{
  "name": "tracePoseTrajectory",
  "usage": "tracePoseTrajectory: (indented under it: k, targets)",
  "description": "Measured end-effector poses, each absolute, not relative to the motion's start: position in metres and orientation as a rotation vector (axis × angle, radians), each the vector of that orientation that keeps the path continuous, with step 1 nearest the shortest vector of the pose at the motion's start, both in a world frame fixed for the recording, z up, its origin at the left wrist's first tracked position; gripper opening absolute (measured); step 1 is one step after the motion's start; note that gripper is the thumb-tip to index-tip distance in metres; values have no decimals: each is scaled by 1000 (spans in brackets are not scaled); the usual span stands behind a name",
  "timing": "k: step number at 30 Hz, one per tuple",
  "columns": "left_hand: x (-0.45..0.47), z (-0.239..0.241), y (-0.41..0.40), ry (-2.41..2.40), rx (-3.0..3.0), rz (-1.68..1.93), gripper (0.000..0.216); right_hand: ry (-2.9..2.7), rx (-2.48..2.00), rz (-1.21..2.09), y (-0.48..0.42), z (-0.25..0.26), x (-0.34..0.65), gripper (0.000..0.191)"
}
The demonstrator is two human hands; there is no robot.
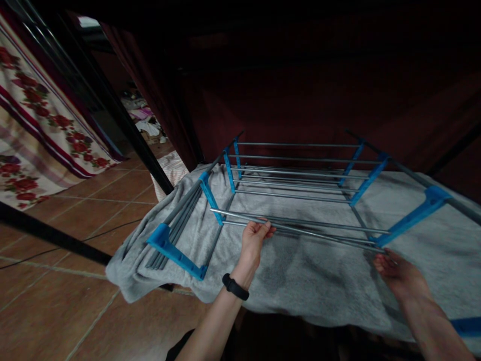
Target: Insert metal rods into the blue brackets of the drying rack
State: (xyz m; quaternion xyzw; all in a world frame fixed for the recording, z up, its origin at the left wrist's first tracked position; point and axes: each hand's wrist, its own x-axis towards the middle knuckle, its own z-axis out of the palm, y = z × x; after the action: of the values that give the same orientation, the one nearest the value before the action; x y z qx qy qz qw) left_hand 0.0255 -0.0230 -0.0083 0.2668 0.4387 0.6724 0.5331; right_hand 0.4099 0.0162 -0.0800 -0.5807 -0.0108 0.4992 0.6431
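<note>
Head view, and my left hand [254, 237] pinched the metal rod [319, 233] left of its middle while my right hand [400, 273] gripped its near end, the length slanting crosswise, far tip by the blue bracket [209, 194], left hand nearer!

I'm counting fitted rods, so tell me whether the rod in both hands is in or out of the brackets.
Out: the rod slants, left tip bare in front of a blue bracket, right end in the right hand.
</note>
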Motion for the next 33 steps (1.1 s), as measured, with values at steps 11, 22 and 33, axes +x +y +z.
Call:
tracePoseTrajectory:
  k: [11,22,33]
  targets:
    - [18,-8,-21,1052,600,1642,46,-11,-1356,1102,15,-76,412,26]
    - [-22,0,-11,1092,467,1837,31,76,-1387,1074,16,-76,423,26]
    - [-51,10,-12,1125,396,2004,20,60,-1356,1082,18,-85,429,27]
